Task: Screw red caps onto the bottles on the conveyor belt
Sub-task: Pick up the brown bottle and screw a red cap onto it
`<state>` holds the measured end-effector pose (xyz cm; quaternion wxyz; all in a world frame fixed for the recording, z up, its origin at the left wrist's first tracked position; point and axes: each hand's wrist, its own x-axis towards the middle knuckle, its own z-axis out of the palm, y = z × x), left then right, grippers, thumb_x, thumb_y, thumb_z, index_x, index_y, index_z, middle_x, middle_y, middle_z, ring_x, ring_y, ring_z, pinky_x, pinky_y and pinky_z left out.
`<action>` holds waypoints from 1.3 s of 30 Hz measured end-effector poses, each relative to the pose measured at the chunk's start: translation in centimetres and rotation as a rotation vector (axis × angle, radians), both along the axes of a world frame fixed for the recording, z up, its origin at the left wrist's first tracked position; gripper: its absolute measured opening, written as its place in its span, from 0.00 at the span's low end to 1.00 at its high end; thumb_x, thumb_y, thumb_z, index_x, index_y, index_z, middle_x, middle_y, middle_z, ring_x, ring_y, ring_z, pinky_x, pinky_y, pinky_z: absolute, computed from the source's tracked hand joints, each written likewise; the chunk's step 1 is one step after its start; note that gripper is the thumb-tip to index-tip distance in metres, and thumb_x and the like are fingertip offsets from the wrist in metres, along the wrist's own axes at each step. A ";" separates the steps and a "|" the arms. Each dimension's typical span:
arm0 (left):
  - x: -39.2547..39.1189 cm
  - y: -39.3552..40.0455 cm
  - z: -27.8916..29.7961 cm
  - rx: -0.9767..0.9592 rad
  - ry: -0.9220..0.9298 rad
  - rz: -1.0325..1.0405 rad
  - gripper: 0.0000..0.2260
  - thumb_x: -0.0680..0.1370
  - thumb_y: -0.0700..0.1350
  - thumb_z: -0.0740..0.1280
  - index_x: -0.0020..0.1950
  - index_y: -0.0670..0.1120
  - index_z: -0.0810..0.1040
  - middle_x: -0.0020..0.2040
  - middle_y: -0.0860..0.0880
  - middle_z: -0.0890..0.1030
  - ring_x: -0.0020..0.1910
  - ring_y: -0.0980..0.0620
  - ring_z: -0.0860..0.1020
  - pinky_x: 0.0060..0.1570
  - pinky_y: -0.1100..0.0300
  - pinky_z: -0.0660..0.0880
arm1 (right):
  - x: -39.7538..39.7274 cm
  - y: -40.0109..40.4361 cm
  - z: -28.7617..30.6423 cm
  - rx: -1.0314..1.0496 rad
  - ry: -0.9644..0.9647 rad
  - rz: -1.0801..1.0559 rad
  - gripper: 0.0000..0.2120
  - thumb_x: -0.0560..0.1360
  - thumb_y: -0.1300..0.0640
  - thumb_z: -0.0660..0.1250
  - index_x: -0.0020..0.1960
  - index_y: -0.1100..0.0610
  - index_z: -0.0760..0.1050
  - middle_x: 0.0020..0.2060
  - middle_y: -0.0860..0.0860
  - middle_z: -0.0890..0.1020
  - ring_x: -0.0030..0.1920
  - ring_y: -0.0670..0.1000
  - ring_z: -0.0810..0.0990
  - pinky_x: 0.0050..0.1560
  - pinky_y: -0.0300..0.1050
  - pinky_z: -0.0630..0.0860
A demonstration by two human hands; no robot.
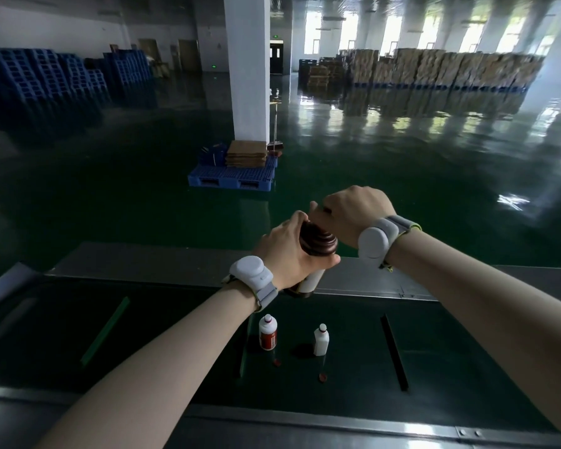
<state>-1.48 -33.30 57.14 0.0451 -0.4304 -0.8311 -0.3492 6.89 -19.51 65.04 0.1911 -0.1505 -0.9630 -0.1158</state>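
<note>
A: Where's the dark brown, ridged-shouldered glazed bottle (318,243)?

B: Lifted above the green conveyor belt (434,358); left hand (289,254) clasps its shoulder, right hand (353,212) is closed over the neck.

A: Handling?

B: Probably heavy, slick, breakable; hold the body.

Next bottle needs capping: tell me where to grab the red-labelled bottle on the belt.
Grip the red-labelled bottle around its labelled body, coming from its left side; it stands upright, and the plain white bottle stands close on its right. Leave the narrow neck free for a cap.
</note>
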 end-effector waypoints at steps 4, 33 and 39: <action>0.7 2.5 -1.3 0.027 0.033 0.034 0.31 0.66 0.73 0.73 0.57 0.54 0.70 0.48 0.58 0.77 0.43 0.51 0.77 0.39 0.56 0.67 | 0.0 1.8 -0.9 -0.040 -0.016 -0.081 0.32 0.82 0.35 0.51 0.32 0.57 0.74 0.28 0.51 0.79 0.29 0.53 0.78 0.30 0.43 0.67; 2.2 22.5 -14.7 -0.271 -0.238 0.003 0.35 0.65 0.73 0.76 0.62 0.57 0.69 0.49 0.49 0.78 0.50 0.46 0.77 0.45 0.54 0.73 | 2.2 21.1 -12.2 -0.548 -0.451 -0.112 0.18 0.79 0.43 0.64 0.51 0.57 0.80 0.46 0.54 0.85 0.46 0.59 0.85 0.47 0.52 0.82; 2.6 26.2 -20.0 -0.318 -0.289 -0.009 0.30 0.64 0.74 0.74 0.54 0.61 0.64 0.41 0.60 0.72 0.45 0.48 0.75 0.39 0.53 0.70 | 1.5 24.9 -17.5 -0.571 -0.510 -0.126 0.16 0.79 0.46 0.65 0.54 0.57 0.81 0.48 0.55 0.85 0.47 0.61 0.85 0.44 0.48 0.80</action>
